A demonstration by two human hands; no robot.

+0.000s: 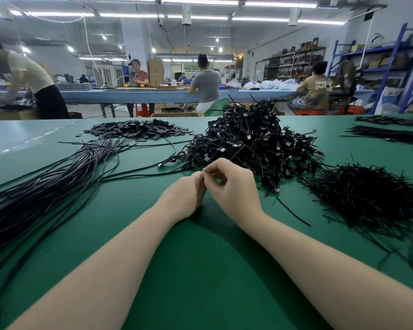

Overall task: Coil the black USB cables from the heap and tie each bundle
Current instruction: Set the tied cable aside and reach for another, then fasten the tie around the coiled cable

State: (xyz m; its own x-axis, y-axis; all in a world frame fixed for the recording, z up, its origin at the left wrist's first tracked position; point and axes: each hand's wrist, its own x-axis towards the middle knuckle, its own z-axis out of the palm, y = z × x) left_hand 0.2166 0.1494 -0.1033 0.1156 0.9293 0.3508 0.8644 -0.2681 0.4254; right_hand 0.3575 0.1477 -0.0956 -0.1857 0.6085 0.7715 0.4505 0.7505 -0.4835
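Hands meeting over the green worktop, just in front of the heaped USB cables.

The uncoiled cables [45, 186], thin, smooth and black, are laid in a long sheaf running from the near left toward the far middle; the tangled heap [250, 141], with metal plugs showing, is piled beyond the hands. The left hand [184, 198] and right hand [234, 186] are curled with fingertips pinched together; something small may be held, but it cannot be told. Stiff black ties [367, 196] are mounded at right on the matte worktop [200, 270].
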